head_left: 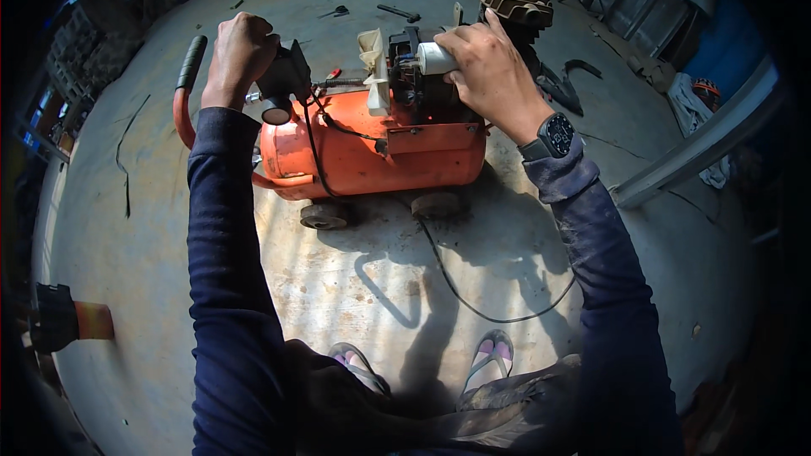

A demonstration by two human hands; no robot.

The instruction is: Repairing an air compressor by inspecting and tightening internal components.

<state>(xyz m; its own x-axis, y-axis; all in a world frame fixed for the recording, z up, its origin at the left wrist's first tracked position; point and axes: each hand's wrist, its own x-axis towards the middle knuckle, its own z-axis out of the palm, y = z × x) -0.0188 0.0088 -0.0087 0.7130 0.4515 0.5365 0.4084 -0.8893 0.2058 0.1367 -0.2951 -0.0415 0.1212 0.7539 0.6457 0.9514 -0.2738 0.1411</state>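
An orange air compressor (338, 152) stands on the floor before me, on small dark wheels. My left hand (239, 55) is closed at the far left side of its black pressure switch box (287, 72); whatever those fingers hold is hidden behind them. Below that box shows a round pressure gauge (276, 111). My right hand (498, 72) has its thumb and fingers around a white cylindrical capacitor (433, 59), with wires at its left end. Beside it sits the exposed motor (410, 80), and a pale plastic fan (373, 67) stands to its left.
The compressor's gripped handle (192, 63) rises at left, and its finned cylinder head (513, 0) stands at far right. A black cable (473, 312) loops across the floor toward my feet. Tools (399, 13) lie beyond the machine. A metal post (701, 143) slants at right.
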